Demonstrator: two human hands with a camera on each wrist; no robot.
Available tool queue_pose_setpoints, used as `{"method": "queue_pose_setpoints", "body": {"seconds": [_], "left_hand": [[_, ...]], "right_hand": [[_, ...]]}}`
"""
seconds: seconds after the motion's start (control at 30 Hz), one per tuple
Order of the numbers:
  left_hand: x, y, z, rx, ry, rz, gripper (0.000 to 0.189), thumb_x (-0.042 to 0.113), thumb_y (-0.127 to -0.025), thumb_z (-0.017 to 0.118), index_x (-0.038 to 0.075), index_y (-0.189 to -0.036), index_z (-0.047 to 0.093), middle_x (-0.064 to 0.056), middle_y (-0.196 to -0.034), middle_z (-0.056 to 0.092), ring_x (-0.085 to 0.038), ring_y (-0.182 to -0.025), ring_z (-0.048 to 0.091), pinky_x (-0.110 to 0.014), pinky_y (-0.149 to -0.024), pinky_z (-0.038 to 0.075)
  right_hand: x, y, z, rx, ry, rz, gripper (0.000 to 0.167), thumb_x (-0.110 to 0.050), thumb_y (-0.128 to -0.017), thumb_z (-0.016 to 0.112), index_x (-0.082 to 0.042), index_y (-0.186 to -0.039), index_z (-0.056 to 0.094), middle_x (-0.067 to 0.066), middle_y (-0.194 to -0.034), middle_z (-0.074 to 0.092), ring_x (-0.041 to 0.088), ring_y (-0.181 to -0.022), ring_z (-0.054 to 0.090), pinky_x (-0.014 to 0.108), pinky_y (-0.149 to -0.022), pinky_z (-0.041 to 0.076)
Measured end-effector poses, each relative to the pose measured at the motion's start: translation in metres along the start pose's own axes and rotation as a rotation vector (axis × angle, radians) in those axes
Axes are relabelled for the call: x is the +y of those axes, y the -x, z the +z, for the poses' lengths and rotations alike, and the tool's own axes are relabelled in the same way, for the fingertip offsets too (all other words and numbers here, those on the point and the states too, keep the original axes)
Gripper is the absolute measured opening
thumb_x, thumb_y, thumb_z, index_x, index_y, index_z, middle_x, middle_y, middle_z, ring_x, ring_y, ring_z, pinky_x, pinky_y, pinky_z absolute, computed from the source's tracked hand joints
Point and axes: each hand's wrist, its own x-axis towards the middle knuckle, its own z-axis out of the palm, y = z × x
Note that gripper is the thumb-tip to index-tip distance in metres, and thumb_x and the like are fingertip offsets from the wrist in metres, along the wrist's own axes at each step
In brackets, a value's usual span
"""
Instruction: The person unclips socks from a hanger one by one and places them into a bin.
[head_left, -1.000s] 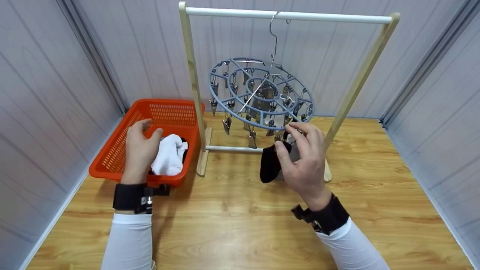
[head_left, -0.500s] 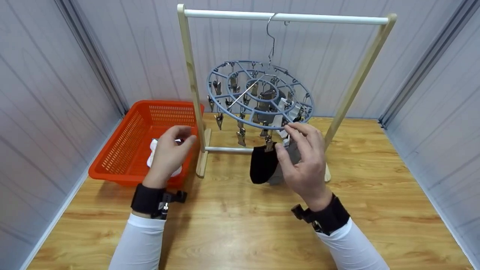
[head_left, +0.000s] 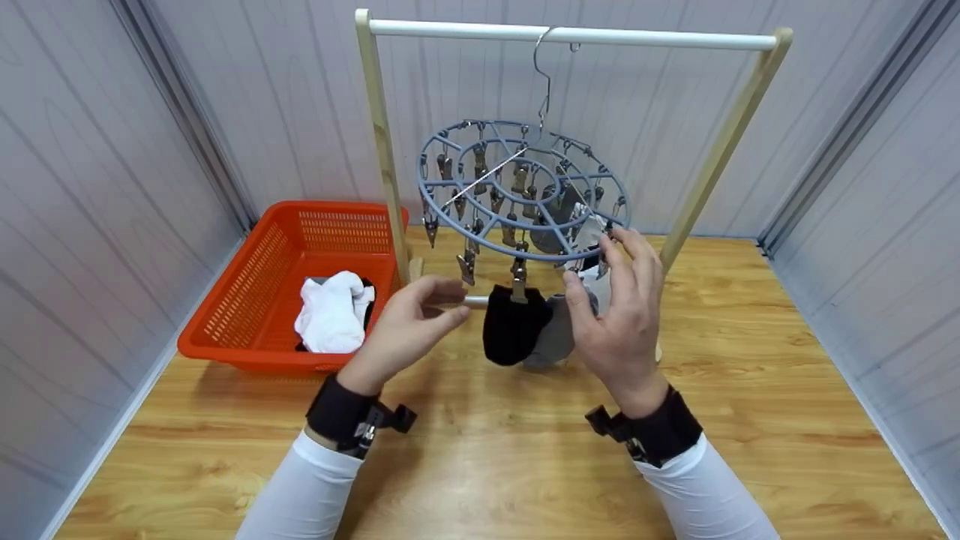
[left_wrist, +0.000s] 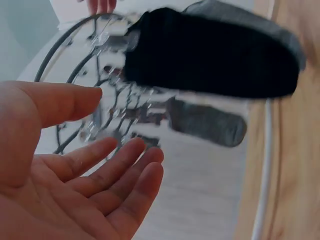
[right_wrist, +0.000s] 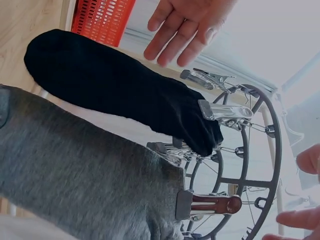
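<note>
A round grey-blue clip hanger (head_left: 495, 238) hangs tilted from the rack's top bar. A black sock (head_left: 510, 330) hangs from a metal clip (head_left: 519, 281) at its front rim. Close behind is a grey sock (right_wrist: 95, 165), held by another clip; more grey and white socks hang at the right and back. My left hand (head_left: 409, 326) is left of the black sock, palm toward the hanger, thumb and fingers apart, holding nothing. My right hand (head_left: 622, 322) is at the hanger's right edge, thumb and fingers spread, fingertips close to the rim; whether they touch it is unclear.
An orange plastic basket (head_left: 225, 300) stands on the wooden floor (head_left: 480, 450) at left, with a white sock (head_left: 330, 311) and darker pieces inside. The rack's wooden posts (head_left: 724, 150) rise on both sides of the hanger. Panelled walls surround the area.
My left hand has moved right from over the basket to beside the hanger. The hanger has turned, carrying the black sock leftward. My right hand has shifted slightly right and up.
</note>
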Motion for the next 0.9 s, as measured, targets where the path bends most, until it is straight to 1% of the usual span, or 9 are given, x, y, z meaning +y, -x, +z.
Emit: {"method": "queue_pose_setpoints", "body": {"seconds": [0.13,0.3,0.47,0.57,0.7,0.8,0.9], "left_hand": [[-0.004,0.001,0.013,-0.057,0.017,0.005,0.053,0.021,-0.102,0.083,0.002,-0.148,0.064,-0.015,-0.144,0.07,-0.03,-0.134,0.065,-0.051,-0.11,0.055],[-0.01,0.0,0.027,-0.083,0.007,0.025,0.061,0.022,-0.1,0.085,0.0,-0.152,0.06,-0.015,-0.145,0.069,-0.031,-0.136,0.064,-0.051,-0.113,0.052],[-0.014,-0.001,0.036,-0.074,-0.004,0.007,0.066,0.021,-0.099,0.087,-0.001,-0.154,0.058,-0.015,-0.14,0.072,-0.031,-0.13,0.067,-0.051,-0.112,0.053],[-0.015,-0.002,0.038,-0.064,0.001,0.003,0.064,0.021,-0.098,0.088,-0.002,-0.151,0.061,-0.013,-0.132,0.075,-0.03,-0.123,0.07,-0.05,-0.108,0.055],[-0.017,-0.002,0.04,-0.062,0.052,-0.015,0.059,0.019,-0.096,0.089,0.0,-0.145,0.065,-0.011,-0.125,0.077,-0.026,-0.113,0.072,-0.045,-0.101,0.059],[-0.018,-0.002,0.041,-0.066,0.106,-0.042,0.054,0.019,-0.095,0.09,0.0,-0.14,0.066,-0.011,-0.124,0.078,-0.025,-0.111,0.074,-0.041,-0.096,0.062],[-0.017,-0.002,0.041,-0.067,0.129,-0.049,0.048,0.019,-0.095,0.089,0.0,-0.135,0.069,-0.011,-0.121,0.08,-0.024,-0.109,0.076,-0.038,-0.093,0.062]], "right_hand": [[0.0,0.004,0.002,-0.05,-0.001,0.035,0.058,-0.019,-0.104,0.075,0.008,-0.153,0.059,0.028,-0.159,0.053,0.046,-0.153,0.042,0.058,-0.13,0.027],[-0.002,0.006,0.002,-0.089,-0.02,0.027,0.06,-0.017,-0.105,0.075,0.009,-0.156,0.056,0.026,-0.159,0.053,0.042,-0.152,0.044,0.056,-0.127,0.031],[-0.003,0.005,0.004,-0.078,-0.033,0.003,0.059,-0.017,-0.104,0.076,0.008,-0.154,0.058,0.026,-0.155,0.056,0.042,-0.148,0.048,0.055,-0.126,0.033],[-0.003,0.004,0.004,-0.068,-0.037,-0.015,0.059,-0.017,-0.103,0.077,0.009,-0.152,0.059,0.026,-0.154,0.057,0.043,-0.146,0.05,0.054,-0.126,0.034],[-0.005,0.004,0.004,-0.059,-0.045,-0.031,0.057,-0.016,-0.102,0.078,0.009,-0.15,0.061,0.026,-0.153,0.058,0.044,-0.146,0.05,0.053,-0.127,0.034],[-0.006,0.004,0.002,-0.054,-0.057,-0.037,0.056,-0.015,-0.102,0.078,0.009,-0.149,0.061,0.026,-0.153,0.058,0.044,-0.147,0.049,0.053,-0.127,0.032],[-0.007,0.004,0.002,-0.045,-0.074,-0.044,0.054,-0.014,-0.102,0.077,0.01,-0.148,0.062,0.026,-0.152,0.058,0.044,-0.148,0.047,0.054,-0.128,0.031]]}}
